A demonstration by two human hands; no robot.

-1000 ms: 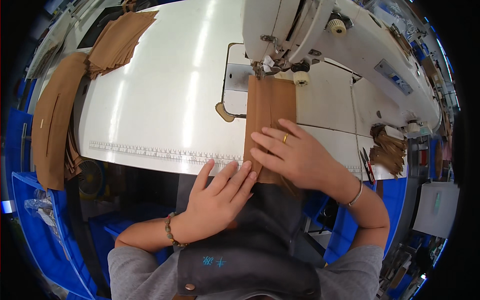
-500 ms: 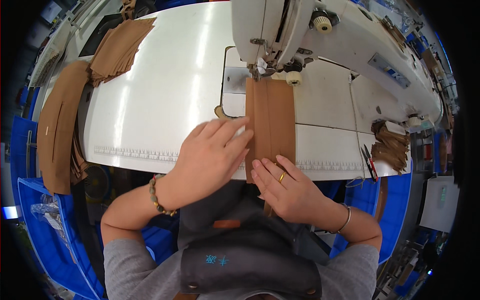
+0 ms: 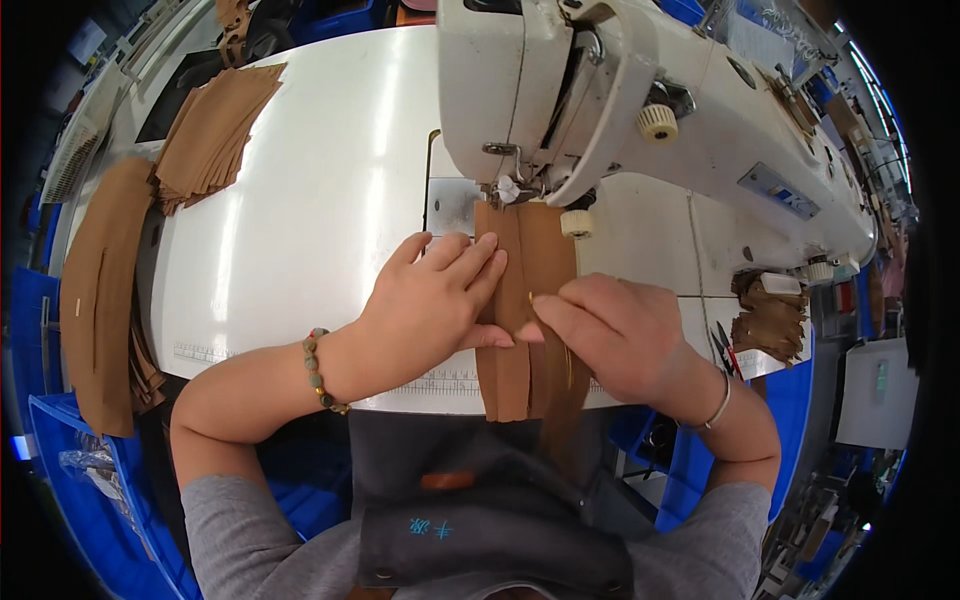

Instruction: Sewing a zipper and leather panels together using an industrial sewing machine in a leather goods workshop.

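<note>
A long brown fabric piece (image 3: pixel 508 375) runs from beneath the presser foot of a white sewing machine (image 3: pixel 500 100) toward my body, past the table's front edge. My left hand (image 3: pixel 435 290) rests on its left side, fingers stretched out and thumb lying on the cloth. Over its right side, my right hand (image 3: pixel 625 330) is closed in a pinch on a narrow brown strip (image 3: pixel 565 405). The strip hangs down past the table edge and is blurred. Its far end and the exact pinch point are partly hidden by the fingers.
The white table (image 3: pixel 310 190) has a printed ruler along its front. Stacked brown pieces (image 3: pixel 215 130) and longer brown panels (image 3: pixel 105 290) lie at the left. At the right are small scissors (image 3: pixel 727 352) and a brown bundle (image 3: pixel 770 325). Blue bins (image 3: pixel 110 500) flank me below.
My right hand has gone from lying flat on the fabric to pinching the strip, lifting it up and rightward. My left hand still rests on the cloth. The whole view has shifted slightly.
</note>
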